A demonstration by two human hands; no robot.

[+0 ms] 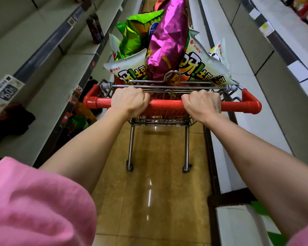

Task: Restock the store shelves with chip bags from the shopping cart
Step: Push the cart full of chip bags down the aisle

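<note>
The shop aisle has shelves [48, 96] that look mostly bare on both sides. The cart [158, 119] is piled high with chip bags [167, 38]. The left hand [130, 101] and right hand [202, 105] both grip the red handle [238, 106]. No bag is out yet, so the restocking looks barely begun.

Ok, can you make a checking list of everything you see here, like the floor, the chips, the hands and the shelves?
Surface: shiny tan tiled floor in a narrow aisle.
Job's things: shopping cart piled with chip bags; magenta bag, green bag, white bags.
Clutter: dark packets on the left shelf, price tag.
Grips: left hand and right hand both curl round the red handle.
Cables: nothing seen.
Surroundings: mostly bare grey shelves either side; pink sleeve.
</note>
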